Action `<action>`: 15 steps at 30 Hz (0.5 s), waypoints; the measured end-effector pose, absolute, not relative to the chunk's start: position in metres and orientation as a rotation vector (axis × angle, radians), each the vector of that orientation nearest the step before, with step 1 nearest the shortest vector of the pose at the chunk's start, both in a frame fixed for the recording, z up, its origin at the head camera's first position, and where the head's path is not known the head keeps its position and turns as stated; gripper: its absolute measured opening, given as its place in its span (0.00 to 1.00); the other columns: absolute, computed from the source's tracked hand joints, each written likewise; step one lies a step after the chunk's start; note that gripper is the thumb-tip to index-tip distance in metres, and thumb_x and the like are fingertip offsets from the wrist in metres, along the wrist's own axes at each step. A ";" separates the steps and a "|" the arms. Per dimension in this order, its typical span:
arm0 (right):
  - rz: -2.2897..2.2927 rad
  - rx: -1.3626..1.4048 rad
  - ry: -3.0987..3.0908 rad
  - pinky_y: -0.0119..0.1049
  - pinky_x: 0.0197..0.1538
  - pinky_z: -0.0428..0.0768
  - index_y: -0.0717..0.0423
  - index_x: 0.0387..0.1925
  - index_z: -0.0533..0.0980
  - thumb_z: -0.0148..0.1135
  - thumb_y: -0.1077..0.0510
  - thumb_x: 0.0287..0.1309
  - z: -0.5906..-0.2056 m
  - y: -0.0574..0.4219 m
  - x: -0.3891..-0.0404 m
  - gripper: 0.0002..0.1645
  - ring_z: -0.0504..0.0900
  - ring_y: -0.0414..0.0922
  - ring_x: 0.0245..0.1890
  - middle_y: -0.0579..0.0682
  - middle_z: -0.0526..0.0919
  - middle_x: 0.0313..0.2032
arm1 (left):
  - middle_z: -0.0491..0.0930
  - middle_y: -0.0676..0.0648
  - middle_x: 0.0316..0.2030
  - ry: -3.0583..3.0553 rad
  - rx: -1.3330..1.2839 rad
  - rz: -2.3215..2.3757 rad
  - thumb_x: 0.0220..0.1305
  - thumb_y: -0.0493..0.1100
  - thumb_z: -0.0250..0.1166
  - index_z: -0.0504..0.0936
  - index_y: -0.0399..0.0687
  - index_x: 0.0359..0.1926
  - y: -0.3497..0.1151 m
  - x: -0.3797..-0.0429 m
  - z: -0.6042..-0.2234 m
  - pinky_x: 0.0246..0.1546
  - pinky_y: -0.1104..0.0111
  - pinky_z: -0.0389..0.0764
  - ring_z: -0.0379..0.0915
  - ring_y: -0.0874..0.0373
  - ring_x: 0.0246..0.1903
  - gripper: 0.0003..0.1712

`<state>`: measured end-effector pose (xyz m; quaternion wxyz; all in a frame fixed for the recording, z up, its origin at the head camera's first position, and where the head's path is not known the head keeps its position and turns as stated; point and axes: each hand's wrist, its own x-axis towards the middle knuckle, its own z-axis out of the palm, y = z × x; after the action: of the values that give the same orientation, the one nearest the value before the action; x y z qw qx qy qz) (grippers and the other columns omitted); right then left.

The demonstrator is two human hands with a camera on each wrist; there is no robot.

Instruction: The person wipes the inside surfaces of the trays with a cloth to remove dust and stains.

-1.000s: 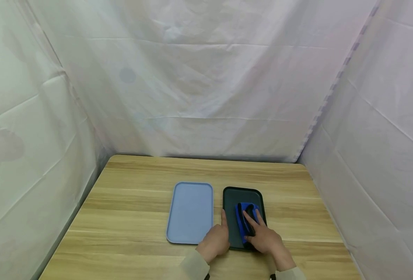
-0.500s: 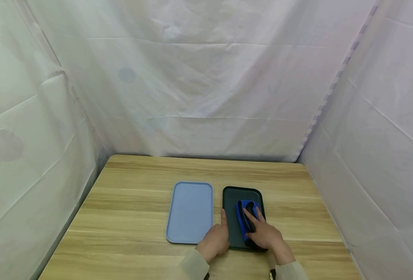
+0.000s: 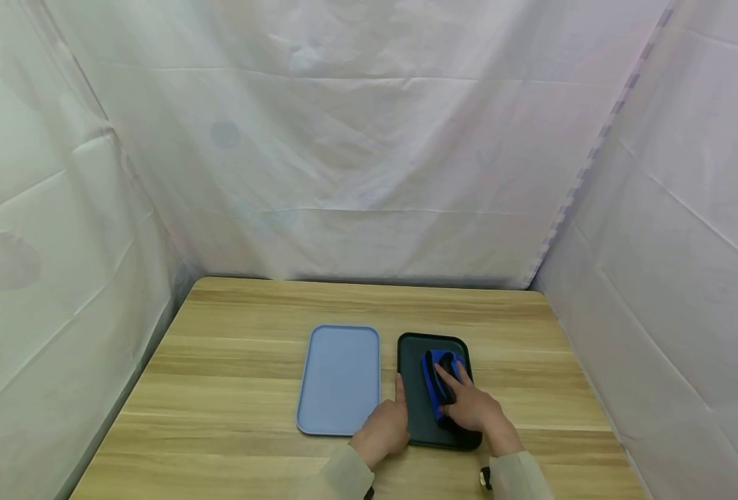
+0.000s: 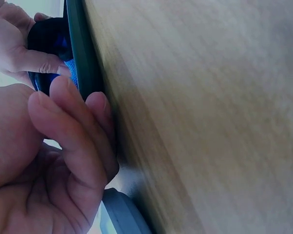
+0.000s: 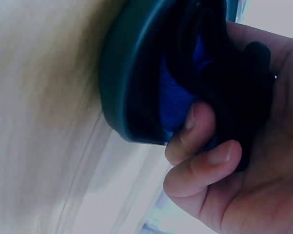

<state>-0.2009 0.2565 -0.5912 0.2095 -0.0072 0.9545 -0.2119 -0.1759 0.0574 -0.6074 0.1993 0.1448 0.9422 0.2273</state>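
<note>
My right hand (image 3: pixel 474 408) grips a folded, soft blue cloth with thick black parts (image 3: pixel 441 389) against the dark green tray (image 3: pixel 415 413). In the right wrist view, curled fingers lie along the black folds, with blue fabric (image 5: pixel 175 100) showing inside the tray's rim. My left hand (image 3: pixel 384 429) rests beside the tray's left edge, its index finger straight along the rim. The left wrist view shows its other fingers (image 4: pixel 81 136) loosely bent close to the wood. The underside of the cloth is hidden.
A light blue tray (image 3: pixel 340 378) lies left of the dark one, its near right corner close to my left hand. Both trays sit on a wood-grain table (image 3: pixel 231 389). White fabric sheets (image 3: pixel 369 139) enclose the back and both sides.
My right hand and the cloth have moved a little away from me along the dark tray, uncovering its near right corner. My left hand has stayed in place.
</note>
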 end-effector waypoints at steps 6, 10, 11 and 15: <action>-0.619 -0.021 2.654 0.39 0.20 0.67 0.29 0.74 0.51 0.66 0.51 0.56 -0.591 0.256 -0.207 0.50 0.76 0.45 0.20 0.58 0.38 0.77 | 0.69 0.50 0.10 2.638 0.409 0.622 0.55 0.38 0.68 0.34 0.40 0.76 0.057 -0.176 -0.607 0.13 0.67 0.66 0.65 0.58 0.10 0.61; -0.605 -0.021 2.664 0.39 0.20 0.67 0.28 0.74 0.51 0.66 0.51 0.55 -0.593 0.257 -0.211 0.51 0.76 0.45 0.22 0.58 0.39 0.77 | 0.69 0.50 0.11 2.640 0.411 0.625 0.55 0.38 0.68 0.34 0.40 0.76 0.057 -0.176 -0.607 0.13 0.67 0.66 0.65 0.58 0.10 0.61; -0.603 -0.019 2.666 0.39 0.20 0.67 0.28 0.74 0.51 0.66 0.52 0.54 -0.594 0.257 -0.212 0.51 0.76 0.46 0.23 0.59 0.39 0.77 | 0.69 0.50 0.11 2.641 0.412 0.622 0.55 0.39 0.69 0.34 0.40 0.76 0.057 -0.176 -0.606 0.14 0.67 0.67 0.65 0.58 0.10 0.61; -0.597 -0.002 2.659 0.40 0.21 0.68 0.27 0.74 0.51 0.66 0.51 0.54 -0.594 0.257 -0.217 0.51 0.76 0.47 0.24 0.58 0.39 0.77 | 0.69 0.50 0.11 2.643 0.424 0.615 0.56 0.39 0.69 0.34 0.40 0.76 0.057 -0.176 -0.606 0.14 0.67 0.67 0.65 0.59 0.11 0.61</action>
<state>-0.2167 0.2570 -0.5936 0.2068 -0.0007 0.9546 -0.2143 -0.1763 0.0566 -0.6062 0.1964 0.1513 0.9435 0.2197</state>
